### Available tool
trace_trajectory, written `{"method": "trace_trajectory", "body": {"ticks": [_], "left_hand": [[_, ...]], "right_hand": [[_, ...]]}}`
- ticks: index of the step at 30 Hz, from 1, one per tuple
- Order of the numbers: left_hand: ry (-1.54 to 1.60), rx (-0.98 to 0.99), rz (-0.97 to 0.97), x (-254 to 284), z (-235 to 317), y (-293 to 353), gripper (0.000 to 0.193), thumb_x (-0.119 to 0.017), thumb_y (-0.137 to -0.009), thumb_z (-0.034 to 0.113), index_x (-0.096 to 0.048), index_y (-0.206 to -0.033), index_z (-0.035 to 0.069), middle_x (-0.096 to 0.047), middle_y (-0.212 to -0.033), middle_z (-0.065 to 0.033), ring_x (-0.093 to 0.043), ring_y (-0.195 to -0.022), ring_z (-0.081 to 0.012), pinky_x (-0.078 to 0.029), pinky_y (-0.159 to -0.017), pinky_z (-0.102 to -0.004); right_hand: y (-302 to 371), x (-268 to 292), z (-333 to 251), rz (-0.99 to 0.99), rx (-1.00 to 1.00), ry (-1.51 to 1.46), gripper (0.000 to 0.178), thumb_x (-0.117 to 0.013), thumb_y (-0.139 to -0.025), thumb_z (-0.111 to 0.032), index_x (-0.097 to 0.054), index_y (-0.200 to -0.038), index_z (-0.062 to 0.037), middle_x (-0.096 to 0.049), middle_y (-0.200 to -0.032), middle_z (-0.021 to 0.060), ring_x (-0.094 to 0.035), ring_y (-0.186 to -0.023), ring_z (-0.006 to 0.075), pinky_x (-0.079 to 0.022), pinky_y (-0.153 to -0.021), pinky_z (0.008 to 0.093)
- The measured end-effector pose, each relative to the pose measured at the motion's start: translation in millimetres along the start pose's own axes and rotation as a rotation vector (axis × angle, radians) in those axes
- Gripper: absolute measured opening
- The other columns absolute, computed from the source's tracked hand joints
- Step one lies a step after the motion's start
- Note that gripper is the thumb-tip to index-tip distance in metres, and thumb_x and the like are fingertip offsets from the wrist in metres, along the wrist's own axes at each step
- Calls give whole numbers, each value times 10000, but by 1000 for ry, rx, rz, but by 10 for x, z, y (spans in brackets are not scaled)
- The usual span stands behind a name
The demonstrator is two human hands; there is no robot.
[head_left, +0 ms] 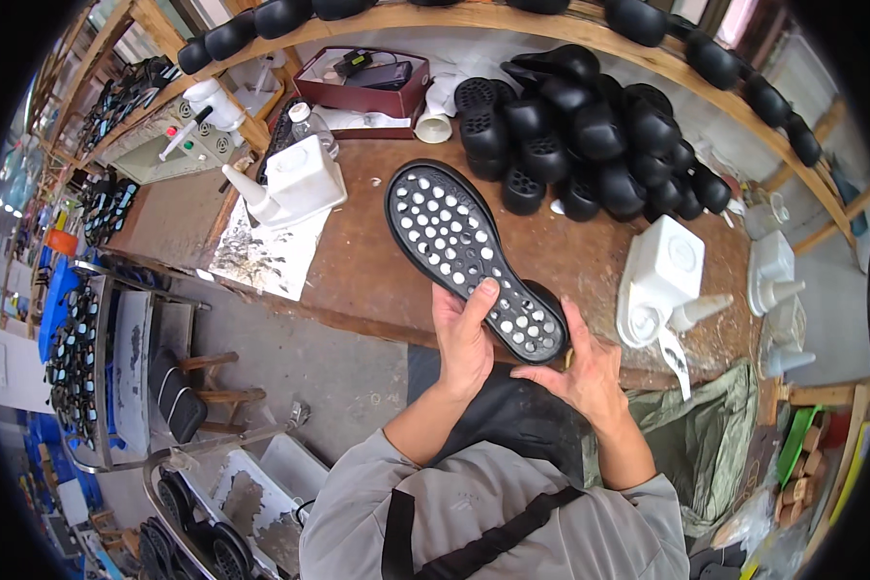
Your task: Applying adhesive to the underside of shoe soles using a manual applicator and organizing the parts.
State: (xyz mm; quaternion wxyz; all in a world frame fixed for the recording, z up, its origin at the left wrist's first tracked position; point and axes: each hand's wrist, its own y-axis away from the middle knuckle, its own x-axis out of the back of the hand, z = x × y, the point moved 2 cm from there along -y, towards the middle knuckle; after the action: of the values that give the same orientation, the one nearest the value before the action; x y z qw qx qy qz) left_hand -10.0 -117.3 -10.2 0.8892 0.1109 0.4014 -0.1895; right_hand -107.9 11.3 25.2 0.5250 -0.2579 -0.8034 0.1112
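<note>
A black shoe sole (443,224), its face dotted with round white spots, is held up tilted over the front edge of the workbench. My left hand (466,338) grips its left edge near the narrow middle, thumb pressed on the spotted face. Around the heel end at the lower right, my right hand (582,372) closes with its thumb below the rim and fingers along the side. Part of another black rounded piece shows behind the heel. Beyond the sole lies a large heap of black soles (590,135).
On the brown workbench (367,280) stand white squeeze bottles with cone nozzles (304,182) (665,275), the left one on stained paper (261,249). A maroon box (367,87) sits at the back. Above runs a curved wooden shelf (435,16); a cart (251,483) stands lower left.
</note>
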Motion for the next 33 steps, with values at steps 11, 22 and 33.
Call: {"method": "trace_trajectory", "body": {"ticks": [11, 22, 33], "left_hand": [[146, 283, -852, -236, 342, 293, 1208, -818, -560, 513, -118, -1441, 73, -296, -1408, -236, -388, -1271, -305, -359, -1034, -436], [-503, -299, -517, 41, -319, 312, 1137, -793, -613, 502, -115, -1397, 37, -313, -1373, -175, -385, -1238, -284, -328, -1036, -405], [-939, -343, -626, 247, -727, 460, 1260, -812, -528, 500, -26, -1393, 30, -311, -1382, -200, -354, -1274, -303, -189, -1086, -447]], "right_hand": [[978, 730, 545, -179, -298, -870, 961, -904, -446, -162, -447, -1268, 37, -571, -1157, 94, -529, -1071, 165, -381, -966, 308], [1187, 849, 1581, 592, -838, -914, 316, -605, -887, -266, -597, -1040, 11, -649, -753, 76, -536, -473, 97, -415, -398, 220], [1031, 552, 1575, 461, -748, -429, 154, -635, -851, -102, -652, -934, 27, -648, -778, 76, -585, -636, 120, -463, -578, 239]]}}
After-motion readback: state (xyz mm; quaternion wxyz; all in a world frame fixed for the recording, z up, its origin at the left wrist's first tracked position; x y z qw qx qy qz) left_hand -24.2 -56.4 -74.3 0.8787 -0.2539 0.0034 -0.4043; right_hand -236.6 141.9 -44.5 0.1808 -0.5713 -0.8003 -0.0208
